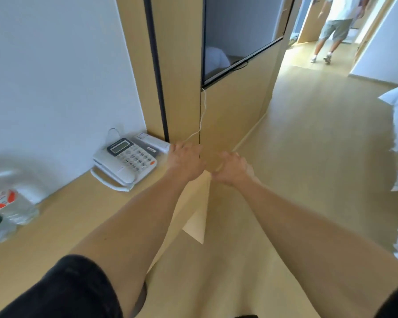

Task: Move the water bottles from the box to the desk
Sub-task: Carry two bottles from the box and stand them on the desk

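Both hands, left point(184, 160) and right point(231, 169), reach forward with loosely curled fingers, holding nothing. Blurred water bottles point(6, 210) stand on the table point(74, 216), cut off at the left edge.

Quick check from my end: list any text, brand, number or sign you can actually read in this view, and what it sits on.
Nothing can be read as text.
Water bottles: red-and-white and green labels, print blurred.
Desk phone: keypad marks and display too small to read.
Remote control: button marks too small.
Screen: dark, no text shown.
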The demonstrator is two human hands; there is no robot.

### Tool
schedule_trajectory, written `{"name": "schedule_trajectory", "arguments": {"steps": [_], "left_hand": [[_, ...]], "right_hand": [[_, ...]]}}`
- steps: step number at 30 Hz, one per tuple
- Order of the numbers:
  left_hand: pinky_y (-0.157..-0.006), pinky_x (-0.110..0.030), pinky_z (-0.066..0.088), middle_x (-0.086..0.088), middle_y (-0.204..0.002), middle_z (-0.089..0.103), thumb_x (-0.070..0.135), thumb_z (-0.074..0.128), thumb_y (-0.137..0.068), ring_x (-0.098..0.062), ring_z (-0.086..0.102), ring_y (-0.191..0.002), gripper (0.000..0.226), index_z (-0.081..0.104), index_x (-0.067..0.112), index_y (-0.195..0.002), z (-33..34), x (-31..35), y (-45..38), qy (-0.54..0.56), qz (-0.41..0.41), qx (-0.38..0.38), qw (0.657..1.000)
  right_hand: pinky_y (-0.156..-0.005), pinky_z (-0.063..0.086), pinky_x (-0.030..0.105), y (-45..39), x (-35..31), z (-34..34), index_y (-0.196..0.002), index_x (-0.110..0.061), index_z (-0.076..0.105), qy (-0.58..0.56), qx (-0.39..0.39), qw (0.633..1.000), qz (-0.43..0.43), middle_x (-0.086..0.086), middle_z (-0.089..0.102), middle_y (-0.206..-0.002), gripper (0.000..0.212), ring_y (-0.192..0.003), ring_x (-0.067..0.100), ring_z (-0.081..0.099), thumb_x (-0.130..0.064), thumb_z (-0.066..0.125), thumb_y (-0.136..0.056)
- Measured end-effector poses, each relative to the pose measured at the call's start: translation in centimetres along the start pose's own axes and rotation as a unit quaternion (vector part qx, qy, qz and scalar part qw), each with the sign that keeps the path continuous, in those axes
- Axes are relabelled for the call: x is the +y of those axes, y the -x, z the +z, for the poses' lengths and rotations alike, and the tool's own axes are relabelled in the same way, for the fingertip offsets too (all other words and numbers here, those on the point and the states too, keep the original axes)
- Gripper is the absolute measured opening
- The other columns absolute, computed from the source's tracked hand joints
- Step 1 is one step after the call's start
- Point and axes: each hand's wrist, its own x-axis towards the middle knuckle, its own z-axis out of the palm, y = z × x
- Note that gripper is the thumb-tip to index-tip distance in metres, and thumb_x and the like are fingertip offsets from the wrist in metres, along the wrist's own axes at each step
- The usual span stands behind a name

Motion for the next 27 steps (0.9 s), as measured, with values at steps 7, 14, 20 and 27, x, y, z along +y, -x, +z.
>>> {"name": "schedule_trajectory", "arguments": {"steps": [7,14,20,27], "left_hand": [[-0.121,-0.05,0.019,-0.002,-0.159,0.035,0.054,0.041,-0.099,-0.029,0.024,-0.15,0.061,0.033,0.03,-0.154,1.9,18.5,-6.7,0.004,0.101,-0.066,0.993],[-0.118,-0.049,0.026,-0.004,-0.152,0.045,0.053,0.046,-0.096,-0.029,0.037,-0.142,0.056,0.042,0.031,-0.148,3.3,33.4,-10.9,0.009,0.188,-0.101,0.977],[-0.114,-0.044,0.026,-0.003,-0.15,0.045,0.051,0.042,-0.098,-0.027,0.038,-0.14,0.051,0.042,0.034,-0.146,4.2,42.0,-13.7,-0.008,0.244,-0.12,0.962],[-0.113,-0.043,0.027,-0.003,-0.151,0.043,0.047,0.045,-0.098,-0.028,0.038,-0.14,0.054,0.039,0.034,-0.149,5.8,49.9,-20.2,-0.015,0.283,-0.149,0.947]], "right_hand": [[-0.104,0.043,0.044,0.5,18.9,-4.6,-0.15,-0.033,0.035,-0.016,0.015,0.992,0.127,0.012,0.047,-0.143,0.076,-0.134,0.032,0.045,-0.052,0.067,-0.083],[-0.111,0.039,0.046,3.4,34.1,-7.4,-0.152,-0.036,0.031,-0.023,-0.011,0.969,0.245,0.008,0.04,-0.153,0.077,-0.14,0.031,0.039,-0.057,0.064,-0.086],[-0.113,0.037,0.046,4.2,41.9,-8.5,-0.153,-0.036,0.029,-0.069,-0.018,0.945,0.319,0.007,0.035,-0.157,0.077,-0.142,0.03,0.038,-0.054,0.064,-0.087],[-0.102,0.047,0.042,0.4,49.1,-9.8,-0.152,-0.036,0.03,-0.082,-0.013,0.924,0.373,0.005,0.04,-0.148,0.071,-0.132,0.028,0.046,-0.052,0.06,-0.09]]}}
